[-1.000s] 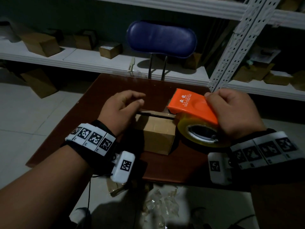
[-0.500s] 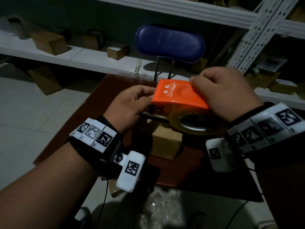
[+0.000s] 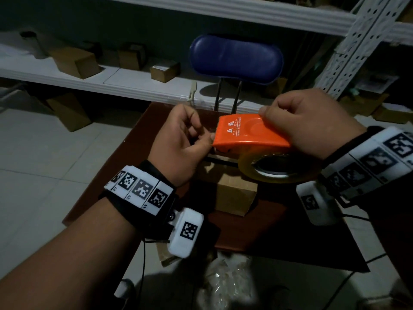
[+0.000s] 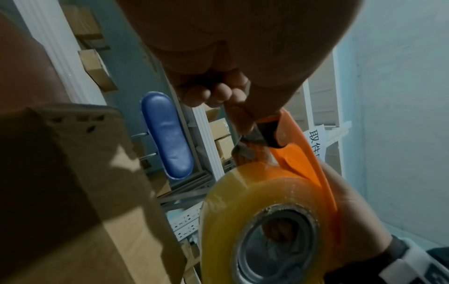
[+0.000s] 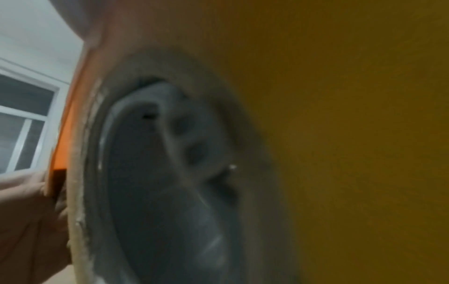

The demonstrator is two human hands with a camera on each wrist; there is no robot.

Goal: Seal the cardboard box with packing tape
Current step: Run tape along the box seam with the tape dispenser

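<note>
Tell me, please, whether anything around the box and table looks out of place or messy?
Yes: crumpled clear plastic scraps lie on the floor just below the table's near edge, beside a piece of cardboard poking out from under it. The cardboard box itself sits upright and looks undamaged.

A stockroom or small warehouse packing area is indicated. White metal shelving (image 3: 125,86) w/ perforated uprights (image 3: 348,48) is seen along the back wall, loaded w/ many small cardboard boxes (image 3: 164,71); more boxes (image 3: 69,110) are stacked on the tiled floor (image 3: 44,157) below. A paper sign w/ printed characters (image 4: 316,142) is fixed to the racking. A dark brown counter (image 3: 274,229) and a blue-backed chair (image 3: 235,58) are set in front of the shelves. Lighting is dim.
</note>
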